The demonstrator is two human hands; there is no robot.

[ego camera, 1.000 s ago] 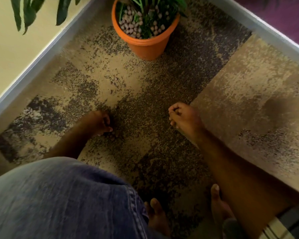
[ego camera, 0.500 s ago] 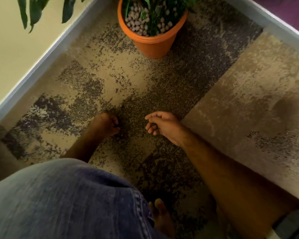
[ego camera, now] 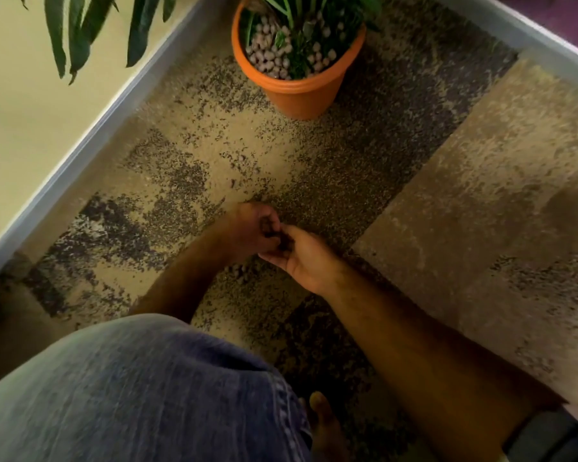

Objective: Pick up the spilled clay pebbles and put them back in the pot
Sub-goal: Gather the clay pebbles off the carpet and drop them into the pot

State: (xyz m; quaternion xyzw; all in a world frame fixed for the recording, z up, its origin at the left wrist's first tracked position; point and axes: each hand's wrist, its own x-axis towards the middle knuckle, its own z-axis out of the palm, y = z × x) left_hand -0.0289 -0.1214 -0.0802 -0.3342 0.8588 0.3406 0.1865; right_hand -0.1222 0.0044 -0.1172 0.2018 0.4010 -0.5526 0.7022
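An orange pot [ego camera: 301,95] with a green plant stands on the carpet at the top centre, pale clay pebbles [ego camera: 269,60] covering its soil. Well in front of it, my left hand [ego camera: 252,228] is curled shut around dark clay pebbles [ego camera: 278,235]. It touches my right hand [ego camera: 306,258], which is cupped palm up right beside it, with the pebbles lying where the two hands meet. A few spilled pebbles [ego camera: 241,270] lie on the carpet just under my hands.
The floor is a mottled tan and dark carpet [ego camera: 447,195]. A grey skirting board [ego camera: 90,141] and a cream wall run along the left, with long leaves [ego camera: 70,35] hanging over. My denim-covered knee [ego camera: 141,395] and a bare foot [ego camera: 324,425] fill the bottom.
My right hand has swung left from the open carpet and turned palm up against my left hand. The left hand has lifted off the carpet with pebbles.
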